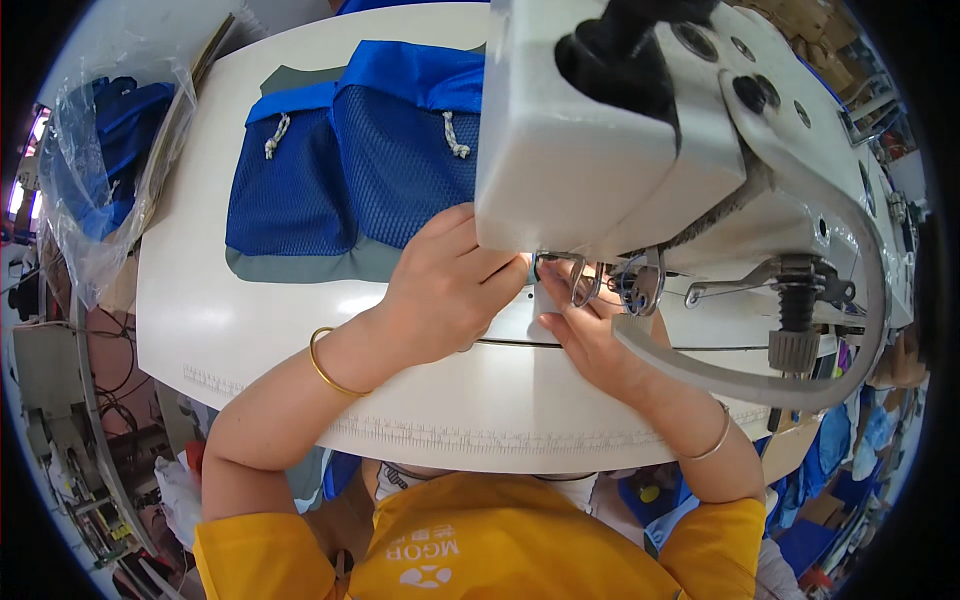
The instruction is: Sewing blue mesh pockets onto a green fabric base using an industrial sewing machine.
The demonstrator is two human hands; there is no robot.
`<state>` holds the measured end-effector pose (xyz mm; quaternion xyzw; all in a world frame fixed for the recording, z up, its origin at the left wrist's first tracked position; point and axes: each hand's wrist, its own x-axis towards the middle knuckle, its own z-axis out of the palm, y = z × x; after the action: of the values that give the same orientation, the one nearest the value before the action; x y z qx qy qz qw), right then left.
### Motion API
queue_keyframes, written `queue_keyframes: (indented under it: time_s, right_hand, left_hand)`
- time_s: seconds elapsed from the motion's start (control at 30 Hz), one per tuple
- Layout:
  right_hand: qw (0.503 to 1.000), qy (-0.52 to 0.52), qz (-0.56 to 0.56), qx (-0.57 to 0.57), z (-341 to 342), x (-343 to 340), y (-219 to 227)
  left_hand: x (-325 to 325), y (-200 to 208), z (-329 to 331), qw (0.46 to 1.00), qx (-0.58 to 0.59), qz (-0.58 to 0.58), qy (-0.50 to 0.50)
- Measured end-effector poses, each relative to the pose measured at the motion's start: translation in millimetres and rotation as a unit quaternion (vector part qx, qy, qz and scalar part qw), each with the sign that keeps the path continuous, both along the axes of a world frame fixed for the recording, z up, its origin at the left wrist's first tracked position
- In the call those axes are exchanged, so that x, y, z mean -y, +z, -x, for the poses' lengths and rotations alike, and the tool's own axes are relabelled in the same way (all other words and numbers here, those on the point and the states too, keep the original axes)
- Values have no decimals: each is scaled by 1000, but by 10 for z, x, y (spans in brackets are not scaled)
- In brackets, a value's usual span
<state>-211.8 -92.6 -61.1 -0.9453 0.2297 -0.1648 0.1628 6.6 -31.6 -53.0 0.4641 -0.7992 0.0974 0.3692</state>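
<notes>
White worktable (250,330) w/ stitched ruler edge, cluttered sewing shop round it. Landmark = sewing machine head (620,130), white metal, big, overhanging the table.

Nearest us: left hand (450,290) just left of the presser foot under the head, fingers curled down and pressed together on the bed; can't tell what's under them, work there is hidden by the hand and the head. Gold bangle on that wrist. Right hand (590,335) directly below the head, fingertips pinched at the presser foot (580,278); whether they clamp fabric or thread we can't tell. Thin bangle on that wrist too.

Farther, left of the head: blue mesh pocket panel (350,170) on grey backing, lying flat, white drawcords at the tops. We judge it light, floppy, no stiffness; mesh is grippy but snags easily, hemmed blue binding is the firm bit, so take hold at bound edges, not the open mesh or cords.

Farthest left of head, off the table edge: clear plastic bag (100,160) w/ more blue pieces, slippery, crinkly.
</notes>
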Motion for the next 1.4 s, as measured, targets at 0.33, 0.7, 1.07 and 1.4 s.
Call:
queue_keyframes:
  time_s: [0.33, 0.7, 1.07, 1.4]
  right_hand:
    - [999, 3, 42, -30, 4, 21, -4]
    - [998, 5, 23, -53, 54, 37, -17]
    - [995, 66, 78, -10, 49, 38, 5]
    - [991, 58, 43, 113, -26, 19, 107]
  left_hand:
    - [-16, -8, -11, 995, -46, -89, -4]
    - [2, 95, -11, 999, -27, -38, -2]
    - [19, 62, -3, 1000, -2, 0, 25]
    - [-653, 185, -367, 958, 131, -129, 218]
